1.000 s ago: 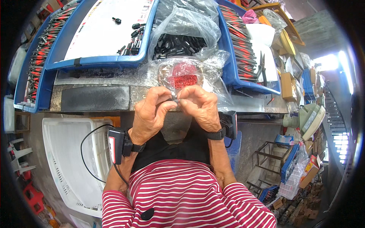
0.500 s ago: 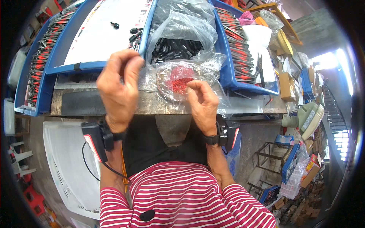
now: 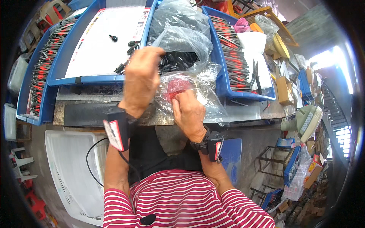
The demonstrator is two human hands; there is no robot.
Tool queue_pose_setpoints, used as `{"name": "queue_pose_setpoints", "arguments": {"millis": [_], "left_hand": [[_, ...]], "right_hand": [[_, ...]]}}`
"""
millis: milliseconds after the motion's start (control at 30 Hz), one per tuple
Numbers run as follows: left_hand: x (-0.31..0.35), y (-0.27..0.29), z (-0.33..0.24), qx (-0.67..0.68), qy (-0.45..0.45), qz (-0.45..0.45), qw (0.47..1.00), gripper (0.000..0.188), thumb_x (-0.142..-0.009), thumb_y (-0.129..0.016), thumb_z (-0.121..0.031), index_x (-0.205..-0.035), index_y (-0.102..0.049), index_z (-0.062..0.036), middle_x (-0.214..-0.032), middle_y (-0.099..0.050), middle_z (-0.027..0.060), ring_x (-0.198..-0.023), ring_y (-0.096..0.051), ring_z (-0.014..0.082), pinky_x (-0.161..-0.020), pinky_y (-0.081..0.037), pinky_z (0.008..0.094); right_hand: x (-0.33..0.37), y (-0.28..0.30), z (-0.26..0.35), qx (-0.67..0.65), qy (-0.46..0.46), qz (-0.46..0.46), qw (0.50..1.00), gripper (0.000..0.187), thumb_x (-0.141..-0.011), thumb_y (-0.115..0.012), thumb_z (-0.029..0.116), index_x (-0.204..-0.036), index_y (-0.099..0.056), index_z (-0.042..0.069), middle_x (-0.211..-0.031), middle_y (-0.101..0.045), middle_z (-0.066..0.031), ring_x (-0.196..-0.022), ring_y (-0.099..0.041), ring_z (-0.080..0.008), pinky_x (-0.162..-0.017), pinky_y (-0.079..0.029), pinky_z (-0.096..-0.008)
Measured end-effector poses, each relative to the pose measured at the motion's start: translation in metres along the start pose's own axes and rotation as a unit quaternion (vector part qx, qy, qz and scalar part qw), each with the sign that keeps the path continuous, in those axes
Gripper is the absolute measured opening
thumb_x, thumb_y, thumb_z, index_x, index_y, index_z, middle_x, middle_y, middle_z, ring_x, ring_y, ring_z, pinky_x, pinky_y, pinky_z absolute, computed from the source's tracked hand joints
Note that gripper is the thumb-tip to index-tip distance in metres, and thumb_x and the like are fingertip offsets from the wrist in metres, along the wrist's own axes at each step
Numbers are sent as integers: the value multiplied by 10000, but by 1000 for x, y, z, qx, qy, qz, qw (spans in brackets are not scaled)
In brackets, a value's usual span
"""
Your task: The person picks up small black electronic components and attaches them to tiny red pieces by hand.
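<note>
My left hand (image 3: 142, 79) is smeared by motion at the near edge of an open plastic bag (image 3: 178, 36) of small black plastic parts (image 3: 180, 60). Its fingers reach toward those parts, and whatever they may hold is hidden. Lower and to the right, my right hand (image 3: 189, 114) has its fingers curled together at a heap of tiny red pieces (image 3: 174, 93) lying on a clear plastic bag (image 3: 209, 100). Its fingertips touch the red heap; anything between them is too small to make out.
A blue tray (image 3: 100, 78) on the left carries white paper and several loose black parts (image 3: 113, 38). Blue bins of red-and-black pen-like tools stand at far left (image 3: 42, 72) and right (image 3: 232, 49). Black pliers (image 3: 256, 78) lie in the right bin. A white plastic crate (image 3: 72, 171) is below the table.
My left hand has swung right toward the black parts. The right hand has shifted slightly left, its fingers now curled down at the red pieces. The view has shifted a little.
</note>
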State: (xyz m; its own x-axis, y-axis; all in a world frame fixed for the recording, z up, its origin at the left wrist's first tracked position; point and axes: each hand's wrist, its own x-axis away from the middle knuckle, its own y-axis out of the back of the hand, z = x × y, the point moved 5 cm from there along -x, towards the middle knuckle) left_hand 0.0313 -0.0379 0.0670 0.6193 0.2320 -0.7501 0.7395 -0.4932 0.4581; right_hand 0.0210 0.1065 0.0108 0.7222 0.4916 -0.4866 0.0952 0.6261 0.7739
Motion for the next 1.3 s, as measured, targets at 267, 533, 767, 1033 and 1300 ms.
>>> {"name": "queue_pose_setpoints", "arguments": {"millis": [267, 533, 767, 1033, 1300], "left_hand": [[8, -78, 24, -17, 57, 204, 977, 182, -701, -548, 26, -883, -545, 30, -839, -529, 174, -805, -539, 340, -696, -444, 393], [9, -82, 21, -74, 59, 266, 959, 183, -712, -573, -28, -892, -549, -3, -879, -511, 149, -845, -536, 339, -699, -446, 396], [9, -65, 19, 5, 81, 158, 984, 169, -742, -563, -18, -908, -535, 1, -892, -551, 149, -815, -555, 342, -701, -457, 372], [16, -28, -4, 225, 139, -27, 964, 153, -823, -505, -6, -972, -510, 25, -842, -597, 134, -752, -593, 175, -655, -464, 261], [59, -10, -12, 450, 316, -3, 835, 261, -850, -492, -24, -1109, -503, 9, -889, -590, 59, -668, -515, 51, -571, -434, 169]], "right_hand": [[0, -4, 3, 31, 40, -10, 999, 80, -753, -583, 91, -790, -516, 66, -740, -478, -107, -571, -539, -287, -496, -418, -374], [-3, -1, 0, 14, 34, 15, 999, 64, -768, -571, 84, -796, -518, 61, -744, -491, -111, -578, -540, -297, -501, -414, -376], [-4, 1, -4, -58, -21, -4, 998, 51, -764, -573, 47, -786, -528, 36, -746, -527, -130, -635, -543, -334, -544, -418, -390], [-5, 5, -18, -101, -26, 4, 995, 41, -769, -552, 13, -804, -532, 3, -736, -543, -148, -648, -546, -326, -577, -421, -373], [-5, 4, -21, -141, -36, 27, 989, 57, -765, -546, 30, -815, -521, 17, -755, -550, -151, -665, -558, -326, -582, -436, -394]]}}
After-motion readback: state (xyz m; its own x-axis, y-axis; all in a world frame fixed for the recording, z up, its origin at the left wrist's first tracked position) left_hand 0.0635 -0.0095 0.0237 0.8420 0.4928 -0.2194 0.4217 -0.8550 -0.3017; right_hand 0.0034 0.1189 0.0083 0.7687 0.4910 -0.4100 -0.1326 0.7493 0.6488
